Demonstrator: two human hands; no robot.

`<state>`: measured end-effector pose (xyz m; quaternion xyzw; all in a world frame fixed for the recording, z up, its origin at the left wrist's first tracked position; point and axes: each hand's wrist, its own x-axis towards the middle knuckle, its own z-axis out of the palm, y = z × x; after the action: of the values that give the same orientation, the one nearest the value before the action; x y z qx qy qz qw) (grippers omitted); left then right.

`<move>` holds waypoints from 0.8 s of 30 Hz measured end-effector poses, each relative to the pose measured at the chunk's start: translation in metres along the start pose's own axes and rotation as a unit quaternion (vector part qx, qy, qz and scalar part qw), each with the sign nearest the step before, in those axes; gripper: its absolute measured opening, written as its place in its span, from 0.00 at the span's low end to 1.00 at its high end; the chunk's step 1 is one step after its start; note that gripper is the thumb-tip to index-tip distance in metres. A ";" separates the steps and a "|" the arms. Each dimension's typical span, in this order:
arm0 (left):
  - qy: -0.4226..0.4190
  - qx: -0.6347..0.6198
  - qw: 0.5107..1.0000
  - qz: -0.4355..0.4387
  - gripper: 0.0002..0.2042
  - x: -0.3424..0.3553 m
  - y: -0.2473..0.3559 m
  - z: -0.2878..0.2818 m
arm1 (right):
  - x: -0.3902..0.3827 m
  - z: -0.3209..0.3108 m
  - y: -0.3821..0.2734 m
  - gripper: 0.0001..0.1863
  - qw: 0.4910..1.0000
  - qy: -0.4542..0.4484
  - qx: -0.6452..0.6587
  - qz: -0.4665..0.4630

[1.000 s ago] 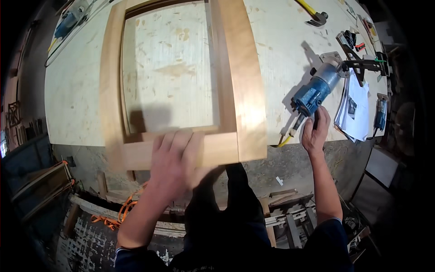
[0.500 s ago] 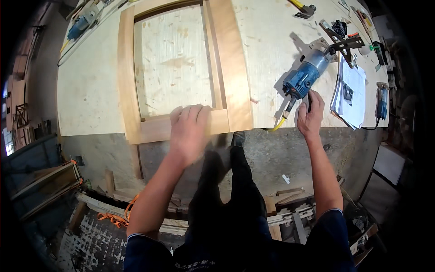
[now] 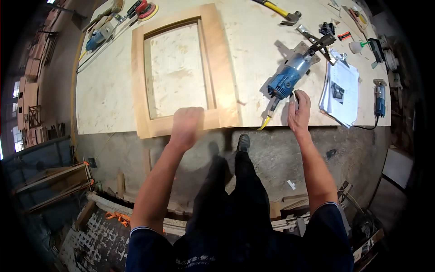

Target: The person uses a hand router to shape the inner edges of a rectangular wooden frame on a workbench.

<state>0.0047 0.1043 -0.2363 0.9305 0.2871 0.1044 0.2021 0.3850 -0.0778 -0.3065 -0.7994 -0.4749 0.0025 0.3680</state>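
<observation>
A pale wooden frame [image 3: 138,86] with an open middle lies on the workbench, its lower rail over the near edge. My left hand [image 3: 186,127], slightly blurred, is curled over that rail and grips it. Right of the frame lies a blue trim router [image 3: 287,77] with a clear collar and a yellow cord. My right hand [image 3: 299,112] rests at the bench edge just below the router's body. Its thumb and fingers close around something small and dark, too hidden to name.
A claw hammer [image 3: 290,18] lies at the back. Clipped papers [image 3: 340,95] and another blue power tool [image 3: 379,99] are to the right. A red sander [image 3: 147,10] and a blue tool [image 3: 97,38] lie far left. Wood pieces [image 3: 294,204] sit behind me on the floor.
The view has shifted, bringing the frame's far end and the red sander into sight. My left hand's fingers are more curled over the rail. My right hand stays beside the router.
</observation>
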 end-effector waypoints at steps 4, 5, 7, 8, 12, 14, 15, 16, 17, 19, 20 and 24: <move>-0.033 0.019 0.999 -0.033 0.35 -0.005 -0.006 0.000 | 0.043 -0.004 -0.011 0.35 0.975 0.018 0.130 0.179; -0.030 0.005 0.999 -0.027 0.37 -0.008 -0.007 -0.005 | 0.060 -0.001 -0.021 0.42 0.930 0.006 0.206 0.305; -0.036 0.044 0.997 -0.057 0.39 -0.006 0.004 -0.013 | 0.098 0.003 -0.032 0.48 0.878 -0.059 0.211 0.426; -0.040 0.076 0.994 -0.075 0.42 -0.005 0.012 -0.014 | 0.111 0.003 -0.032 0.42 0.859 -0.097 0.241 0.440; 0.022 0.050 0.988 -0.144 0.46 -0.014 0.026 -0.021 | 0.137 0.026 -0.007 0.25 0.832 -0.053 0.314 0.454; 0.031 0.022 0.983 -0.179 0.45 -0.026 0.031 -0.032 | 0.130 0.028 -0.002 0.24 0.830 -0.046 0.330 0.447; 0.038 0.000 0.977 -0.211 0.44 -0.034 0.032 -0.038 | 0.129 0.027 -0.004 0.22 0.825 -0.037 0.352 0.441; 0.043 -0.004 0.975 -0.220 0.40 -0.046 0.031 -0.046 | 0.124 0.023 -0.019 0.20 0.820 -0.055 0.376 0.428; 0.043 -0.007 0.974 -0.220 0.40 -0.060 0.032 -0.049 | 0.116 0.019 -0.025 0.20 0.821 -0.056 0.373 0.428; 0.086 -0.058 0.959 -0.265 0.35 -0.082 0.040 -0.052 | 0.104 0.004 -0.036 0.19 0.831 -0.098 0.370 0.403; 0.101 -0.122 0.947 -0.280 0.30 -0.089 0.043 -0.053 | 0.092 -0.004 -0.043 0.21 0.826 -0.111 0.390 0.391; 0.068 -0.291 0.912 -0.281 0.29 -0.085 0.076 -0.068 | 0.043 -0.045 -0.079 0.20 0.778 -0.133 0.497 0.360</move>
<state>-0.0480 0.0199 -0.1485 0.7019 0.5071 0.1855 0.4646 0.3646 -0.0501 -0.2123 -0.6095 -0.1291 0.4770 0.6199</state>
